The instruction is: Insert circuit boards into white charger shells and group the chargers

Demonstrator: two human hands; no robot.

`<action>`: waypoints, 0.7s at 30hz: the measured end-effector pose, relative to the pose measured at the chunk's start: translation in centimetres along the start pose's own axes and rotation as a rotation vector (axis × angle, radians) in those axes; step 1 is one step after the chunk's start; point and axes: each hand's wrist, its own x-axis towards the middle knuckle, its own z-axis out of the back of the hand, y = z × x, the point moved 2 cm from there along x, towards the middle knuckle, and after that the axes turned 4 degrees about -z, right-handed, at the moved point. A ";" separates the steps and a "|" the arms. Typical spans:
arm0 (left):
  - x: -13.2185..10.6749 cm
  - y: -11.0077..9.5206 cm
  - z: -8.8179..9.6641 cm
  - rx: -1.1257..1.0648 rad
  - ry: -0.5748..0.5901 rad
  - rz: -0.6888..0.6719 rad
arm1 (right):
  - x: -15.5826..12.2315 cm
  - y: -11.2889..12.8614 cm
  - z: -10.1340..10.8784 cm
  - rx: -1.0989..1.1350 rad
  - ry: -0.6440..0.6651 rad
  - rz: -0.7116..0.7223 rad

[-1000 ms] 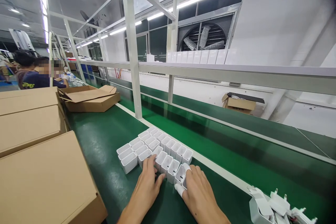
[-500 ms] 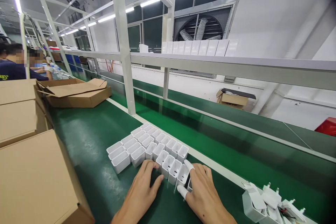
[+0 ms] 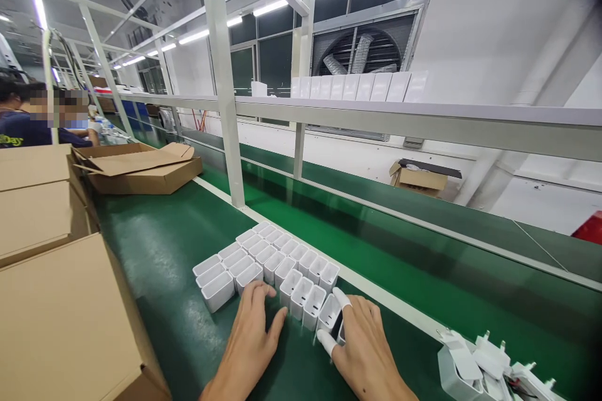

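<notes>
At the far left a person sits behind closed cardboard boxes that line the left edge of the green table, with an open carton lying further along it. Right of the boxes, a block of white shells stands on the table with the open ends up. Its rows are packed tight and its long axis runs away from the person, parallel to the white rail that borders the table. The left hand lies palm down at the near edge of this block, slightly left of its middle. Its fingers are spread and flat, the tips touch the nearest shells, and they pinch nothing. The block therefore lies straight ahead of those fingertips and a little to their right. The right hand sits at the block's near right corner and is the closer hand to the corner shell. Its index finger and thumb, both capped in white, bracket that shell, the index on the outer side and the thumb on the near side. Whether they squeeze it or only rest against it I cannot tell. Its other fingers are loosely curled on the table. At the far right, well apart from both hands, lies a heap of white plug parts.
</notes>
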 end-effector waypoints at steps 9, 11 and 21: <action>-0.5 -0.7 -0.6 -0.094 0.213 -0.052 | 0.1 -0.5 0.2 0.054 -0.079 -0.013; -0.6 -0.9 -0.6 -0.088 0.212 -0.065 | 0.1 -0.3 0.3 0.104 -0.023 -0.074; -0.3 -1.7 -0.2 0.016 0.065 -0.324 | 0.4 -2.5 5.8 0.377 0.181 -0.421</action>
